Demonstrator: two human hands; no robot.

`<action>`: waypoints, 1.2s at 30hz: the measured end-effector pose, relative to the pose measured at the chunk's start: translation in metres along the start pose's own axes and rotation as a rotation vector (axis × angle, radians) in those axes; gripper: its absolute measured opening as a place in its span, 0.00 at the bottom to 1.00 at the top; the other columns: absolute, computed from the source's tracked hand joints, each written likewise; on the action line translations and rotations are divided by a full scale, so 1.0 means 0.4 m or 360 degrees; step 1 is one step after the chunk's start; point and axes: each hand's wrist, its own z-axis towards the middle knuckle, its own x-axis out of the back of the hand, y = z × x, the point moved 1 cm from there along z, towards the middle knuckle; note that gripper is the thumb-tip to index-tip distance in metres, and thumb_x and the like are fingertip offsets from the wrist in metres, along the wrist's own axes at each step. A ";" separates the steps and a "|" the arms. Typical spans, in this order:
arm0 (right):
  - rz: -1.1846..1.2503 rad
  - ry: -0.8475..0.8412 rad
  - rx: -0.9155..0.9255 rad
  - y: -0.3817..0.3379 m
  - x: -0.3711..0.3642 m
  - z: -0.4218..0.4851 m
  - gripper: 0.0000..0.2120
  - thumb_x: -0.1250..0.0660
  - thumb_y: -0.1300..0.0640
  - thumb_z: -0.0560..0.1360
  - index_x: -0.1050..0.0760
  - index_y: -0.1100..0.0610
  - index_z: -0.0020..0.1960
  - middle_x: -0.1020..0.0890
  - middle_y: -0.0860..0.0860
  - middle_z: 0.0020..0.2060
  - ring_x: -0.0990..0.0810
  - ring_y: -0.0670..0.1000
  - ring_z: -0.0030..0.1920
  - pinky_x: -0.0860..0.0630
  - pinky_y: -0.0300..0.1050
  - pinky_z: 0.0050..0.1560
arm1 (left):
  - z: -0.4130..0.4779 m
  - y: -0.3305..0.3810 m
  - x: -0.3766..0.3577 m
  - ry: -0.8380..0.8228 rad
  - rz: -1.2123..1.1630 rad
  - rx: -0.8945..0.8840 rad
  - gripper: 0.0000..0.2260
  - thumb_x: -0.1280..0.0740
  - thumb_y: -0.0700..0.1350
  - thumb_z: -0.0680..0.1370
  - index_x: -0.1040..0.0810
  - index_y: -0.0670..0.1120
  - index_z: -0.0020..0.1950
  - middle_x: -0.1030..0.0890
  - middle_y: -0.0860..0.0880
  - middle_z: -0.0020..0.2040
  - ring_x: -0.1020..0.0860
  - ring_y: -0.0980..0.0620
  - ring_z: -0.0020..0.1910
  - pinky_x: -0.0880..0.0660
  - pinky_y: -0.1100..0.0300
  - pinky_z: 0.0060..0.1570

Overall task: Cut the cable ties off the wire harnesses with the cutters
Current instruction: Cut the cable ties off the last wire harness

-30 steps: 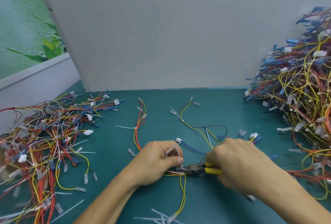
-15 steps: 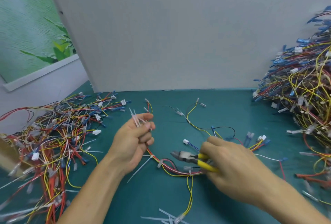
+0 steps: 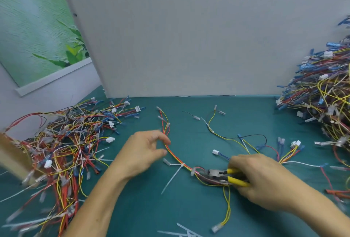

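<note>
Fingers (image 3: 237, 162) of the right hand (image 3: 265, 181) curl round the yellow handles of the cutters (image 3: 217, 175), whose nose points to 9 o'clock and lies on the wire harness (image 3: 176, 158) on the desk (image 3: 189, 208). A white cable tie (image 3: 182, 165) rings that harness just to 9 o'clock of the nose. The left hand (image 3: 144, 153) hovers beside the wires, fingers loose, holding nothing. One harness pile (image 3: 62, 147) lies at 9 o'clock, a second pile (image 3: 322, 94) at 3 o'clock.

wire piles (image 3: 62, 147) flank bare mat (image 3: 189, 208).
</note>
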 end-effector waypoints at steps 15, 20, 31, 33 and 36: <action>0.0124 -0.0162 -0.0100 0.043 0.039 -0.008 0.06 0.36 0.50 0.71 0.33 0.45 0.38 0.24 0.44 0.35 0.28 0.44 0.37 0.26 0.44 0.42 | -0.016 0.025 -0.092 -0.0444 0.0827 -0.0525 0.12 0.33 0.56 0.76 0.20 0.58 0.59 0.18 0.52 0.49 0.23 0.51 0.52 0.26 0.54 0.49; 0.0139 -0.0153 -0.0086 0.043 0.042 -0.009 0.07 0.34 0.48 0.72 0.33 0.45 0.38 0.24 0.44 0.34 0.28 0.44 0.36 0.27 0.42 0.41 | -0.031 0.040 -0.094 -0.0421 0.0870 -0.0535 0.15 0.35 0.61 0.76 0.18 0.52 0.51 0.20 0.52 0.43 0.24 0.53 0.46 0.27 0.57 0.44; 0.0023 -0.0196 -0.0057 0.049 0.048 -0.010 0.08 0.34 0.43 0.71 0.33 0.42 0.42 0.28 0.42 0.46 0.28 0.45 0.49 0.27 0.43 0.51 | -0.081 0.048 -0.102 -0.0634 0.0566 -0.0393 0.08 0.31 0.55 0.74 0.22 0.53 0.49 0.22 0.55 0.34 0.28 0.60 0.33 0.27 0.59 0.40; 0.0020 -0.0231 -0.0044 0.044 0.054 -0.011 0.10 0.33 0.42 0.71 0.34 0.42 0.39 0.30 0.42 0.47 0.29 0.45 0.48 0.28 0.43 0.51 | -0.091 0.045 -0.100 -0.0621 0.0487 -0.0404 0.06 0.31 0.53 0.75 0.20 0.52 0.47 0.21 0.57 0.34 0.27 0.62 0.34 0.30 0.65 0.38; 0.0065 -0.0208 -0.0037 0.044 0.065 -0.013 0.10 0.32 0.41 0.70 0.31 0.44 0.41 0.31 0.42 0.47 0.29 0.45 0.48 0.29 0.42 0.51 | -0.111 0.032 -0.102 -0.0486 0.0266 -0.0369 0.04 0.30 0.52 0.74 0.23 0.55 0.45 0.29 0.57 0.25 0.33 0.58 0.27 0.37 0.68 0.31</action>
